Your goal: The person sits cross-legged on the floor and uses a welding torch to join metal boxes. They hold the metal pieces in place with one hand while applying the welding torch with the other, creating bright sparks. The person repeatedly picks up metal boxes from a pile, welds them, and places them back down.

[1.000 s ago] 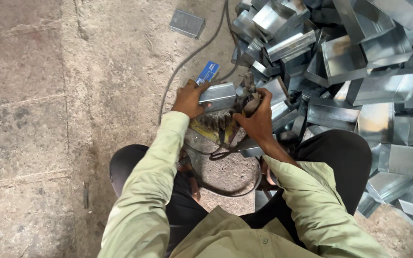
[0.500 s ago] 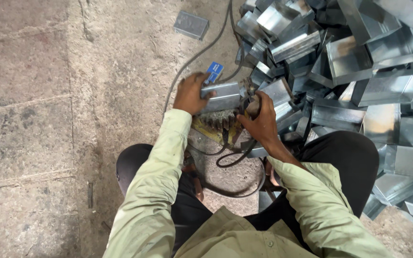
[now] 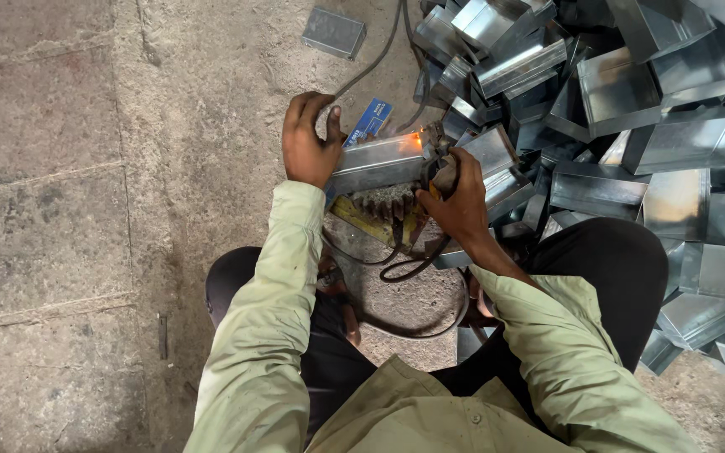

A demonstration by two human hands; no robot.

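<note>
Concrete floor (image 3: 69,210) is seen beneath a grey metal box (image 3: 377,164), clamped at its end by the left hand (image 3: 308,143). An orange glow, absent 0.5 s ago, now shows where the right hand (image 3: 461,205) is closed around a tool (image 3: 440,168). Piled metal boxes (image 3: 631,109) lie just beside.

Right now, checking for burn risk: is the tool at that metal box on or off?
On: an orange glow shows where the tool meets the metal box.
</note>
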